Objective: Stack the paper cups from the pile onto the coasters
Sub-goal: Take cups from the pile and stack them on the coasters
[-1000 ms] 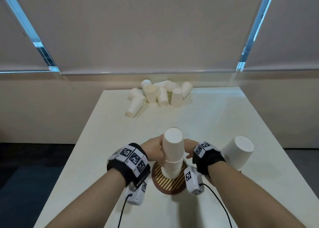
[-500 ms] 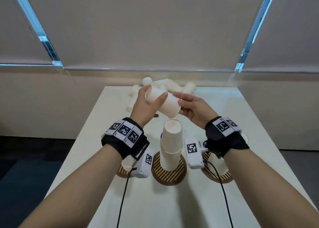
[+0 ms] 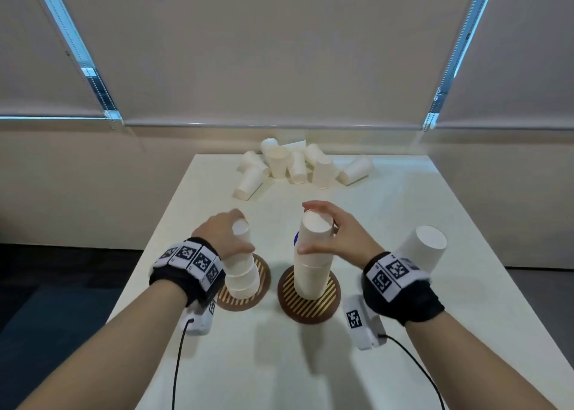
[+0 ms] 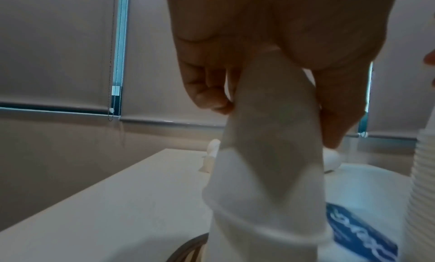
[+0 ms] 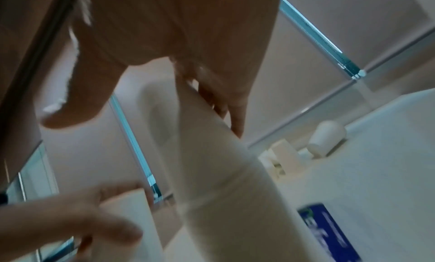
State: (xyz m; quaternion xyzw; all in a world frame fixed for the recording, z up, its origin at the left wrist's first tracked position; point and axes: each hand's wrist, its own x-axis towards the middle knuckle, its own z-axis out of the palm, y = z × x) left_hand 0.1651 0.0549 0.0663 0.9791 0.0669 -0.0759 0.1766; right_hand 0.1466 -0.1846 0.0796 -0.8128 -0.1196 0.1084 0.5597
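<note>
Head view: three stacks of upturned cups near the front edge of the table (image 3: 419, 285), pile (image 3: 298, 169) far back at 12 o'clock. Left hand (image 3: 225, 234) wraps fingers and thumb round the top cup of the left stack (image 3: 240, 273), which sits on the left coaster (image 3: 262, 277) at about 7 o'clock; the left wrist view shows the cup sleeved over the one below, its rim not yet down to the rims under it. Right hand (image 3: 338, 235) is at the mid stack (image 3: 313, 260) on the mid coaster (image 3: 310, 304), 6 o'clock: thumb low on the near side, fingers arched over the top cup's far side, loosely closed round it. Whether it grips or only steadies, cannot tell; the right wrist view is blurred. Right stack (image 3: 422, 248) at 4 o'clock, its coaster hidden behind the right wrist. Progress, judged: well along, each stack several cups high, the mid one with many rims showing. Left to do: roughly eight or nine loose cups in the pile, some upright, most on their sides. Step in hand looks like seating two cups at once, one per hand. A blue label (image 4: 357, 234) lies on the table between the left and mid stacks, text unreadable.
</note>
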